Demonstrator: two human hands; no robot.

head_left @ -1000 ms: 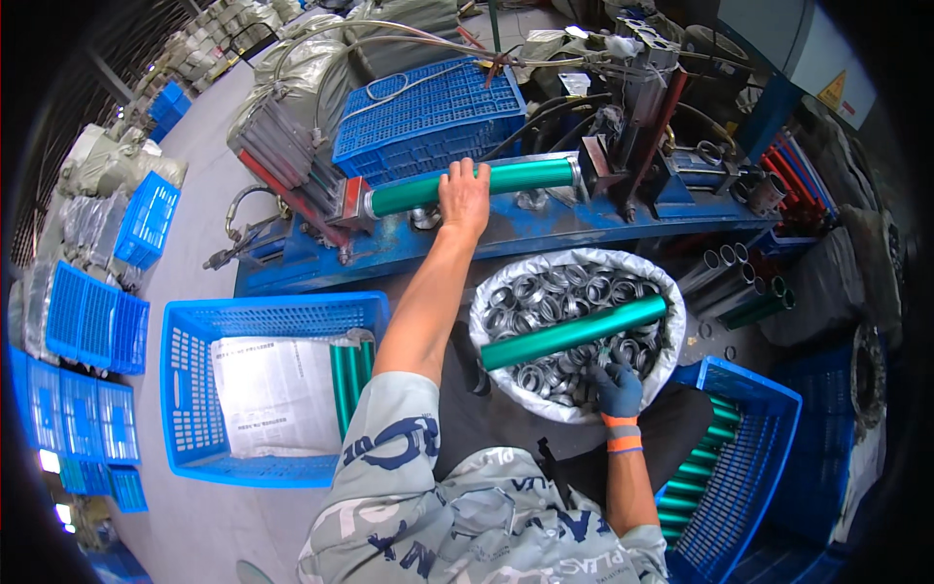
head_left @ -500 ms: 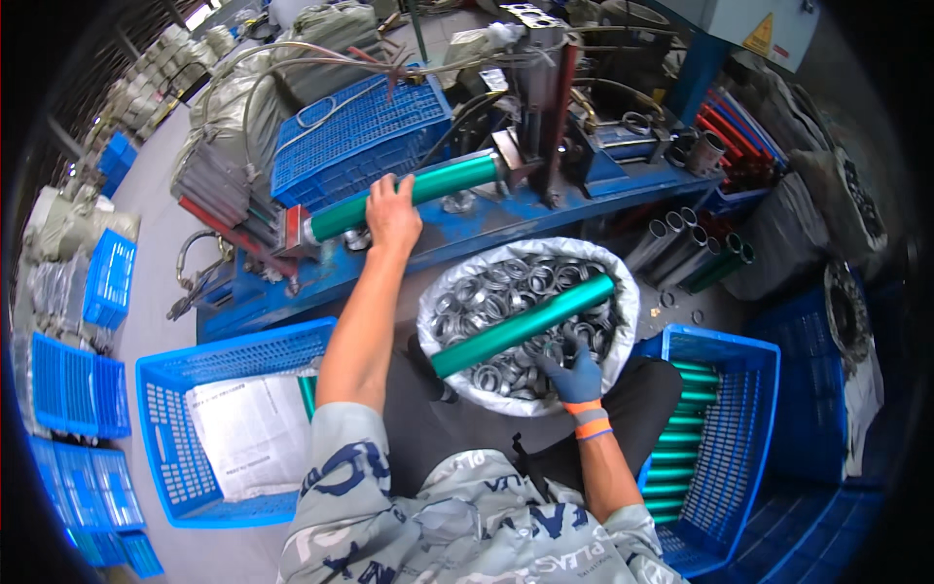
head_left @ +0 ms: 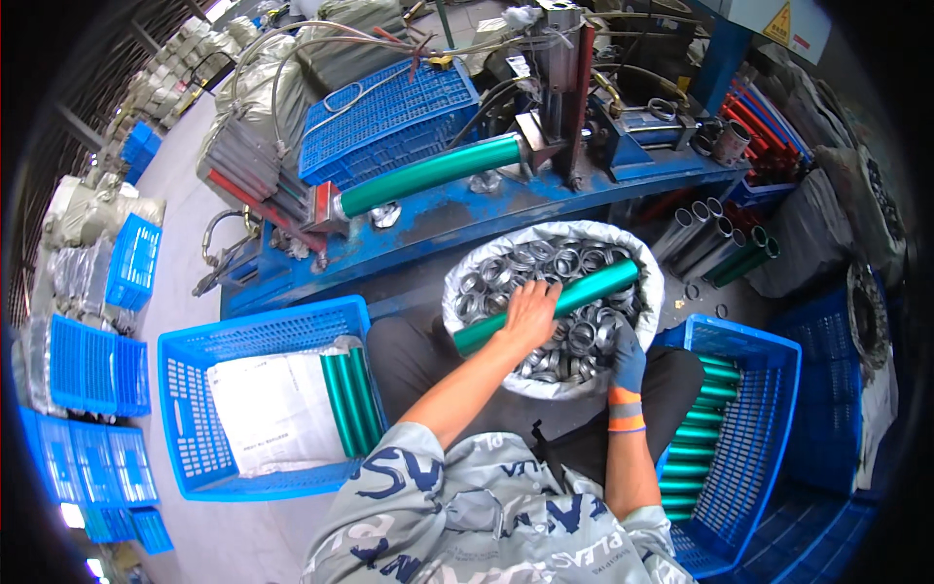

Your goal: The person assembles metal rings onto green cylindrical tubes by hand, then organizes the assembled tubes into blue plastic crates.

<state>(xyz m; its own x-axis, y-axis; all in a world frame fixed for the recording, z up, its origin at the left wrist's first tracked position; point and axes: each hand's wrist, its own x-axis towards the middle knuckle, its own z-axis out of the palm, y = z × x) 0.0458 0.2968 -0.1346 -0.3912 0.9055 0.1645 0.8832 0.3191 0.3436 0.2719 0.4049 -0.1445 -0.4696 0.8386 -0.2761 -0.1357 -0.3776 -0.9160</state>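
Note:
A green tube (head_left: 584, 290) lies slantwise across a white bag (head_left: 650, 292) filled with several metal rings (head_left: 530, 261). My bare left hand (head_left: 530, 313) is closed over the lower left part of this tube. My right hand (head_left: 628, 352), in a blue glove, is down among the rings just below the tube's right half; its fingers are hidden. A second green tube (head_left: 428, 175) sits clamped lengthwise in the blue machine (head_left: 623, 146) beyond the bag, with no hand on it.
A blue crate (head_left: 195, 341) on my left holds a few green tubes (head_left: 342, 401) and a white sheet. Another blue crate (head_left: 778, 370) on my right holds several green tubes. Grey and green tubes (head_left: 720, 243) lean by the bench. Blue baskets are stacked at far left.
My left hand left the tube clamped in the machine and came down onto the tube lying on the bag. My right hand shifted from the tube's lower end to the right, into the rings.

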